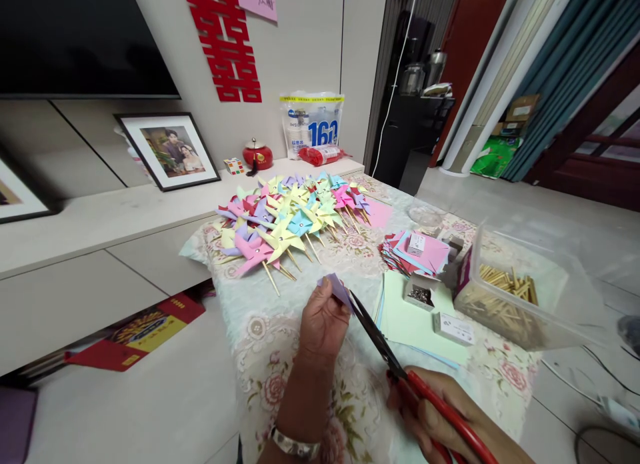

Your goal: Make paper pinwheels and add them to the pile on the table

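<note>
Pinched in the fingers of my left hand [325, 321] is a small folded piece of purple paper [338, 291]. My right hand [445, 404] is wrapped round the red handles of a pair of scissors [376, 336]. Their dark blades point up and left, with the tips at the right edge of the paper; whether they cut into it I cannot tell. Beyond my hands lies a heap of paper pinwheels [293, 217] in pink, yellow, blue and purple, several with wooden sticks pointing towards me.
On the flowered tablecloth [275, 384], right, are coloured paper squares [430, 254], green sheets [400, 311], an opened box of small metal pins [420, 294] and a closed white box [454, 328]. A clear plastic tub [500, 324] holds wooden sticks. A cabinet [100, 231] stands behind.
</note>
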{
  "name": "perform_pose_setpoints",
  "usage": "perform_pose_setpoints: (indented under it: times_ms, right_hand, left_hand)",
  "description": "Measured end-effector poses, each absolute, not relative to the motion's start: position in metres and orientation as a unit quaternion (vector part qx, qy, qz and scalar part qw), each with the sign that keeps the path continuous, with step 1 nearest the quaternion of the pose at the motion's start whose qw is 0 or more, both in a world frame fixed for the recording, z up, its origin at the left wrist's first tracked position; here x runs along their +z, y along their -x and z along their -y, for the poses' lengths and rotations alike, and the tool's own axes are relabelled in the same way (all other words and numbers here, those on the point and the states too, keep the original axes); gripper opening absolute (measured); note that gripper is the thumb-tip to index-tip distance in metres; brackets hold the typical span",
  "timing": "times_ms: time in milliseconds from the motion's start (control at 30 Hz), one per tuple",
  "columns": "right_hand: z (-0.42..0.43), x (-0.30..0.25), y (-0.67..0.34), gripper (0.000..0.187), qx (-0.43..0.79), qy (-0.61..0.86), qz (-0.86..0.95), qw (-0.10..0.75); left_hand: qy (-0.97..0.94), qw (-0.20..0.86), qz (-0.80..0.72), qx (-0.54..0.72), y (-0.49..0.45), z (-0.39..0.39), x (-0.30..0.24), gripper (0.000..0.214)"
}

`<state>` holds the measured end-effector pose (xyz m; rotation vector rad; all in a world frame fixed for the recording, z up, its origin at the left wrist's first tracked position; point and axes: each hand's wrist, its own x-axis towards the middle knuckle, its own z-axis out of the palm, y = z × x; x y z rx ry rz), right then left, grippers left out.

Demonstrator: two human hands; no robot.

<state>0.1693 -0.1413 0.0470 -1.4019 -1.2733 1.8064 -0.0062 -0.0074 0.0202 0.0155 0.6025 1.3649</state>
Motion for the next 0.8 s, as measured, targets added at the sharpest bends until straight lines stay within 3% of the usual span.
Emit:
perform_pose_setpoints:
  times_ms: [533, 800]
  right_hand:
    - [0.136, 0.049, -0.162, 0.054, 0.672, 0.511, 0.446, 0.297]
    - [0.144, 0.054, -0.177, 0.067, 0.630, 0.549, 0.467, 0.289]
  left_hand:
    - [-0.007, 0.730, -0.266, 0.630, 0.007, 0.005, 0.019, 0.016]
    - [0.018, 0.726, -0.218, 0.652, 0.010, 0.002, 0.018, 0.025]
